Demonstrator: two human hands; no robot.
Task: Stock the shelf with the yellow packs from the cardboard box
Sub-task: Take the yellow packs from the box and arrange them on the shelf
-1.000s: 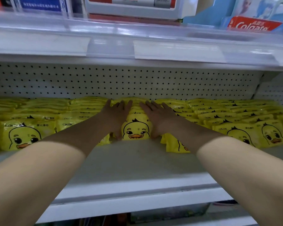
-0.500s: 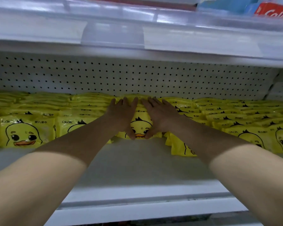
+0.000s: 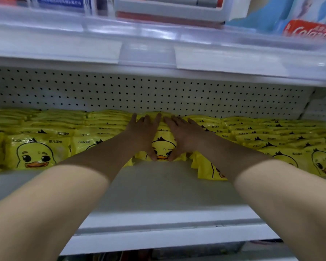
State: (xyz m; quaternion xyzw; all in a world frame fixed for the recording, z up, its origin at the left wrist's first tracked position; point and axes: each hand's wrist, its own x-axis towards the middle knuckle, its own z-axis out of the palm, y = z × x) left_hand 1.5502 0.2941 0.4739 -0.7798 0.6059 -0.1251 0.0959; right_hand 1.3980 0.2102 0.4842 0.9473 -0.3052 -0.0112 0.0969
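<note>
Duck-print yellow pack (image 3: 164, 146): upright, face toward shelf (image 3: 158, 187) front edge; left hand (image 3: 145, 133) and right hand (image 3: 183, 135) flank it, straight fingers pressing.

Glossy plastic yellow packs (image 3: 34, 153); matt white shelf (image 3: 158, 187); perforated back panel (image 3: 139, 91).

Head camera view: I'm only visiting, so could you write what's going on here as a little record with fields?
place: white shelf with a pegboard back wall
goods: rows of yellow packs with a duck face
left hand: fingers flat over the middle pack, thumb on its front
right hand: the same on the other side
out of line: a leaning pack, just right of the hands
shelf above: toothpaste box
cardboard box: not in view
</note>
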